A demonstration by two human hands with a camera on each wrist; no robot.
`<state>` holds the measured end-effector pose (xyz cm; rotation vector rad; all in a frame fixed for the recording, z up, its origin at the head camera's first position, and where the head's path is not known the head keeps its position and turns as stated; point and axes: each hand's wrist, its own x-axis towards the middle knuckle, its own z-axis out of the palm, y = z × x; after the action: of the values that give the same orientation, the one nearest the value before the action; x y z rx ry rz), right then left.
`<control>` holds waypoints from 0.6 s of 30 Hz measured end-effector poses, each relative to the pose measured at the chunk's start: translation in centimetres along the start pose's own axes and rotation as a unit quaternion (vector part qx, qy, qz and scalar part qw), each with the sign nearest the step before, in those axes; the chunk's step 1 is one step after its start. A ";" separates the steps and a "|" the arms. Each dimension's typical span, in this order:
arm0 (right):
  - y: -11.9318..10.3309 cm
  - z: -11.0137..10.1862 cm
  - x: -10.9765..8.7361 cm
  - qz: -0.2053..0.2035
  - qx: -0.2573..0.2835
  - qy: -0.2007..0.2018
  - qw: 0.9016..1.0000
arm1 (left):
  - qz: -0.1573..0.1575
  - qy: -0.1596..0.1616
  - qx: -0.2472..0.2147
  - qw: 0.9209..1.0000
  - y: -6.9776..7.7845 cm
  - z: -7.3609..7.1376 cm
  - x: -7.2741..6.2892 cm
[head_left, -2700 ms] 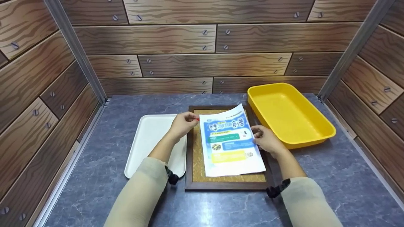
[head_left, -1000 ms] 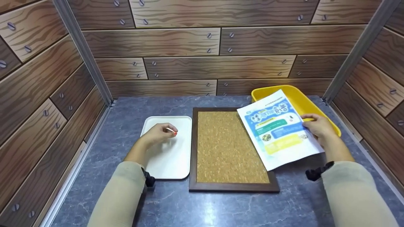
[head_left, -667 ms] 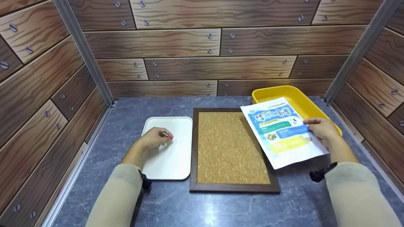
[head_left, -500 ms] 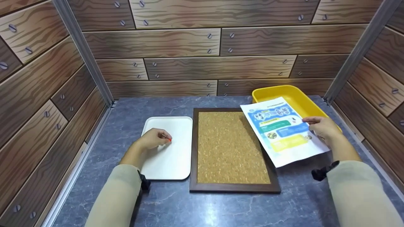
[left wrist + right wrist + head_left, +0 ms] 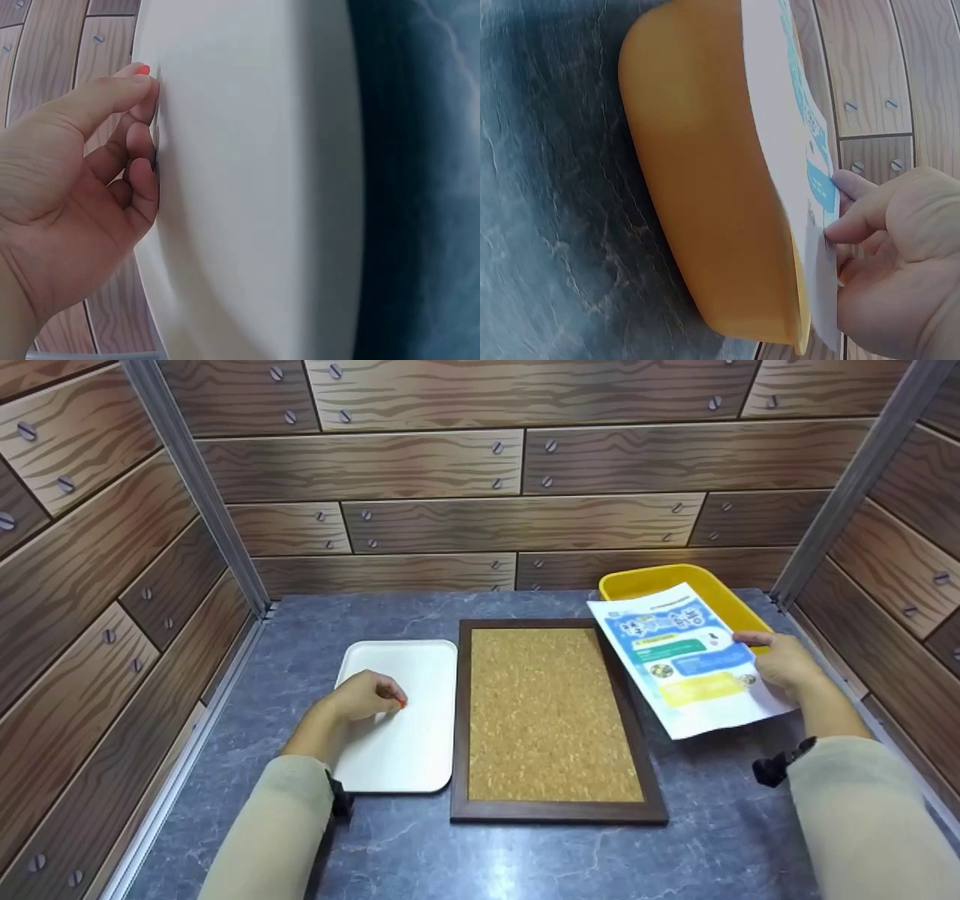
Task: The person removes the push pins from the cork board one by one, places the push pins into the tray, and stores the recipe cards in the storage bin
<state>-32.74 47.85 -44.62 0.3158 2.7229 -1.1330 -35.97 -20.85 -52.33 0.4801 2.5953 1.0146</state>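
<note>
My left hand (image 5: 367, 695) is low over the white tray (image 5: 427, 750), thumb and forefinger pinching a small red push pin (image 5: 403, 703). Only the red bit of the pin (image 5: 142, 70) shows past the fingertips in the left wrist view; the rest is hidden. The curled fingers lie close against the tray surface there. At the right, my right hand (image 5: 787, 664) pinches the right edge of a printed paper sheet (image 5: 690, 667) with coloured blocks. That sheet is tilted over the near part of the yellow bin (image 5: 720, 592), and the right wrist view shows it along the bin's rim.
Between the hands lies a cork board (image 5: 551, 712) in a dark brown frame, with bare cork showing. The grey marbled tabletop (image 5: 405, 847) carries everything. Wood-patterned walls with metal corner posts stand at the back and both sides.
The sheet has gone from above the cork board to the right, over the yellow bin, in my right hand. My left hand has moved left from the sheet's corner and down to the tray.
</note>
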 end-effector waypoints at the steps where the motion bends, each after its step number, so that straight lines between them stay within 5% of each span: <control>1: 0.1 -0.1 0.2 0.000 -0.008 0.002 1.000 | -0.005 0.000 0.000 1.000 0.0 0.0 -0.1; 8: 1.1 -0.3 1.2 -0.028 -0.109 0.032 0.993 | -0.011 0.002 -0.005 1.000 -0.2 0.0 -0.3; 18: 1.9 -0.5 2.0 -0.043 -0.123 0.045 0.991 | -0.005 0.004 -0.003 1.000 -0.2 -0.1 -0.5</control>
<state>-34.19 49.77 -46.00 0.2218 2.9398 -0.8064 -35.63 -21.25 -52.36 0.4625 2.5982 1.0238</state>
